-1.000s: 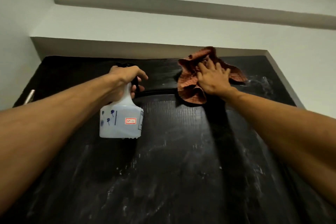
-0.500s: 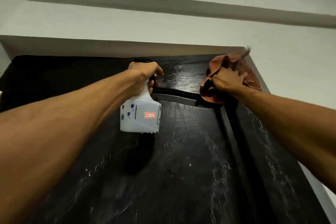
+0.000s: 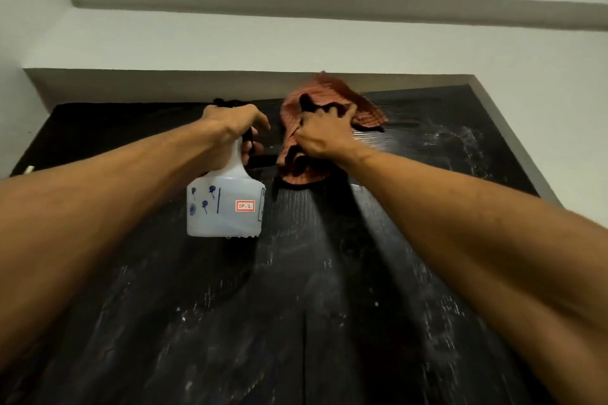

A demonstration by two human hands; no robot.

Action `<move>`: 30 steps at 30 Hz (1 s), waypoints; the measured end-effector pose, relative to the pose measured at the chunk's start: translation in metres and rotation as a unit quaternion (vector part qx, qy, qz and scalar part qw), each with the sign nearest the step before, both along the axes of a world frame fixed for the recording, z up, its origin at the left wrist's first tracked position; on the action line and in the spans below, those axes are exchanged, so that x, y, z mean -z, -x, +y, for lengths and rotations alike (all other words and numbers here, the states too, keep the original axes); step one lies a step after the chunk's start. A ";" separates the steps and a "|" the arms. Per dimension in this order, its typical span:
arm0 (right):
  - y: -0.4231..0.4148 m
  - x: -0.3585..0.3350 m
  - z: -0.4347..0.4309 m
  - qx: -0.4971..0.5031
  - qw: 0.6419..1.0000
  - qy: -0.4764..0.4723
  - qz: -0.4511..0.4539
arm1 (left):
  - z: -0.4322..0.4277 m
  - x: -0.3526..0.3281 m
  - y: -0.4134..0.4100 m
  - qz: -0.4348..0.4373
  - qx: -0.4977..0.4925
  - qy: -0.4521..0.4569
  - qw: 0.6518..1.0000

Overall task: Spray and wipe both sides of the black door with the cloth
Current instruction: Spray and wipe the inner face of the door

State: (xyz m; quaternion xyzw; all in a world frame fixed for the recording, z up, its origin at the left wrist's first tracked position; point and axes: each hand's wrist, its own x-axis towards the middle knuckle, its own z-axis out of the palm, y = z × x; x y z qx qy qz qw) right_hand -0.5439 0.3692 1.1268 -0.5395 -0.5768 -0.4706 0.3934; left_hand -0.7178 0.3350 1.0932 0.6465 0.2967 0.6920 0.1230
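The black door fills the lower view, seen from below, streaked with wet spray marks. My left hand grips the black trigger head of a white spray bottle marked SP-2, held up near the door's top. Just right of it, my right hand grips a bunched red-orange checked cloth and presses it against the door's upper part, close to the top edge. The bottle's nozzle is mostly hidden by my fingers.
A white wall and lintel frame the door's top, with a ceiling beam above. The white door frame runs down the right side. A small metal piece shows at the left edge.
My right hand has carried the cloth left from the door's top right corner toward the middle, beside the bottle. The left hand keeps its hold on the bottle.
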 end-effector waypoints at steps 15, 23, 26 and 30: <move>-0.065 0.015 0.003 -0.005 0.997 -0.021 -0.076 | 0.003 0.015 -0.042 -0.013 -0.031 0.030 0.999; -0.219 -0.009 -0.021 -0.004 0.998 -0.062 0.015 | -0.016 0.016 -0.121 0.002 -0.047 0.045 0.998; -0.191 0.011 -0.013 -0.009 0.996 -0.023 -0.090 | -0.021 0.019 -0.142 0.000 -0.069 0.033 0.997; -0.221 0.004 -0.018 -0.055 0.985 -0.029 -0.161 | -0.031 0.024 -0.174 0.010 -0.057 0.033 0.998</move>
